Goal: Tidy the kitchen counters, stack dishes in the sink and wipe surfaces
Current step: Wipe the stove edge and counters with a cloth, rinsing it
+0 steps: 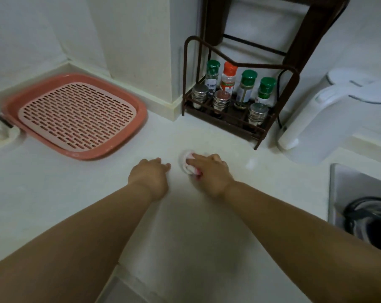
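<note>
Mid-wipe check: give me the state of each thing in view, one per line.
left hand: fingers curled, resting on the counter, holding nothing
right hand: gripping the cloth
cloth: bunched, pressed on counter
drain tray: nothing on it
spice rack: upright, holding capped bottles
kettle: lid down
</note>
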### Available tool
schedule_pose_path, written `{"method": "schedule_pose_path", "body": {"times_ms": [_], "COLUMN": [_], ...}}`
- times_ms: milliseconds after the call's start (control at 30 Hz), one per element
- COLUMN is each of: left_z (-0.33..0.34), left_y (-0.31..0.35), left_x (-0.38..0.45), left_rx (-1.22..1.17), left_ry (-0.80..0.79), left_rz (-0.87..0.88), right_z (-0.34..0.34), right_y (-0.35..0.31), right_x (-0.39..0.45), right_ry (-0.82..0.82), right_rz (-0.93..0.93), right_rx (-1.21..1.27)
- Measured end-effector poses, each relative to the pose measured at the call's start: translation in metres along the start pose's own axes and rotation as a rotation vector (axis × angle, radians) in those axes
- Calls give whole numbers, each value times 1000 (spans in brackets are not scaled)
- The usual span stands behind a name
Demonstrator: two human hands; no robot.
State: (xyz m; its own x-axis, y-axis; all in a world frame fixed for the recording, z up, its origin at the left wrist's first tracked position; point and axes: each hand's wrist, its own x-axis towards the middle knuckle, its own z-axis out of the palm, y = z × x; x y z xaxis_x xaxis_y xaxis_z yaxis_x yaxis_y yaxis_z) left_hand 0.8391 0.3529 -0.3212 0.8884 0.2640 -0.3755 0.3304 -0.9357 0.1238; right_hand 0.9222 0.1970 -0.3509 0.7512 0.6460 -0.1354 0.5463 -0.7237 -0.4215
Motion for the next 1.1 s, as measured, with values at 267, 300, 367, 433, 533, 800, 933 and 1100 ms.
{"method": "schedule_pose_path", "body": {"times_ms": [267,300,367,433,533,800,933,1100], "left_z": [8,7,6,7,9,35,46,55], "left_y": [-8,-10,-12,-7,2,10,12,17], "left_x": [-9,-6,-3,-10,-27,-94,-113,-147], "left_rx": [27,23,5,-19,-43,-131,-59,19], "left_ry": [-95,-102,-116,-126,-123,-138,-134,-182], "left_rz": [55,60,64,45,18,-12,-21,-5], "right_z": [-21,-15,5,21,22,-5,30,33], "right_y": [43,27,-10,-35,-15,28,-37,-8], "right_x": [42,46,30,-13,-68,-51,-108,-176], "right_ry": [157,106,33,17,-33,72,-30,-79], "right_rz": [496,420,201,6,-105,315,3,-108], "right_rx": [55,43,31,45,153,85,80,-38]}}
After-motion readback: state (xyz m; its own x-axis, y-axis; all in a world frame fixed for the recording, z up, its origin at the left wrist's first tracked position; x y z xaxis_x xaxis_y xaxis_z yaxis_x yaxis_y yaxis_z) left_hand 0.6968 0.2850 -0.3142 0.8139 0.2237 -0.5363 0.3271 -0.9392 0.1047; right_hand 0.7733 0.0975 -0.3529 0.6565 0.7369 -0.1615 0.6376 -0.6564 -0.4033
